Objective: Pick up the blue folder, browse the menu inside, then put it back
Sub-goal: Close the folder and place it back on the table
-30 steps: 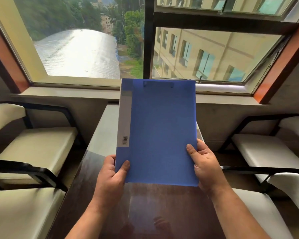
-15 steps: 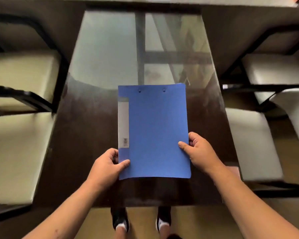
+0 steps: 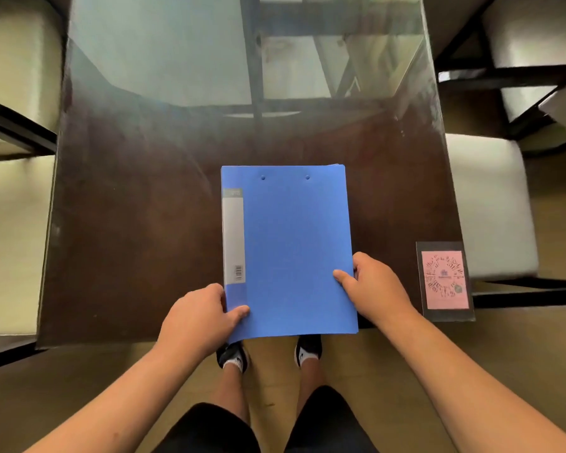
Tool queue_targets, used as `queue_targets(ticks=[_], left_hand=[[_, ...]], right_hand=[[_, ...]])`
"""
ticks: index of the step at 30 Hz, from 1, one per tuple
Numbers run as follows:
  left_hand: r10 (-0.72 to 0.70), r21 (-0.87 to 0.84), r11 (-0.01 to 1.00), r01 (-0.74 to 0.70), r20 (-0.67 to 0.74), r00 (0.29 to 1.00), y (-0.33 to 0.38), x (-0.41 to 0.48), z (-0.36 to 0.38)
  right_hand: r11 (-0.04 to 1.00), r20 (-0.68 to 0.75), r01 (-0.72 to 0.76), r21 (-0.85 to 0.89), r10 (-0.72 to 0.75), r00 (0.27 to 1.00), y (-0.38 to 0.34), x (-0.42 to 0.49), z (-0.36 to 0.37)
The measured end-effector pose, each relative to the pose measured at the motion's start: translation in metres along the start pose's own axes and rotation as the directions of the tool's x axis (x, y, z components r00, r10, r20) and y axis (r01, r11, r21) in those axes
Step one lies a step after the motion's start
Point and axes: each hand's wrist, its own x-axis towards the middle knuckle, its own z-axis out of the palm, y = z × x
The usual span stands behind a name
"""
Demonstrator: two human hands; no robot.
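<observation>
The folder [image 3: 294, 250] is plain blue with a grey strip and a small barcode down its left edge. The bench [image 3: 138, 223] is dark brown under glossy glass. At lower right, a pink card [image 3: 445, 279] carries a speckled code pattern. Cream chair seats [image 3: 490, 204] have black frames.

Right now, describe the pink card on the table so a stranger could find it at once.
Start at the dark glass-topped table. Go to its near corner on the person's right, beyond the right hand that grips the blue folder. There lies the pink card, flat in a clear dark-edged sleeve, the only pink thing on the table, printed with a code pattern.
</observation>
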Motion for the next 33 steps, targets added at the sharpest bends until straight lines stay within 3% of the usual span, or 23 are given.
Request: queue_targets(ticks=[5,8,10,12,15,33], left_hand=[[0.017,0.211,0.977,-0.037,0.093,0.996,0.013,0.007,-0.011],[0.028,0.218,0.974,-0.052,0.110,0.993,0.015,0.005,-0.006],[0.037,0.206,0.977,-0.062,0.122,0.992,0.016,0.005,-0.003],[0.056,0.222,0.972,-0.082,0.118,0.991,0.019,0.007,-0.002],[0.072,0.261,0.960,-0.099,0.108,0.991,0.027,0.011,-0.001],[0.153,0.280,0.941,-0.189,0.146,0.977,0.116,0.027,0.020]], right_hand=[[0.971,-0.110,-0.053,-0.232,0.028,0.994,-0.006,-0.003,-0.007],[0.907,-0.247,0.079,-0.415,-0.196,0.949,-0.015,-0.019,-0.002],[0.844,-0.195,0.201,-0.498,-0.335,0.922,-0.025,-0.042,0.022],[0.820,-0.100,0.297,-0.489,-0.391,0.915,-0.029,-0.061,0.053],[0.845,-0.003,0.284,-0.454,-0.320,0.947,-0.023,-0.069,0.080],[0.888,-0.006,0.246,-0.388,-0.269,0.963,0.050,-0.052,0.018]])
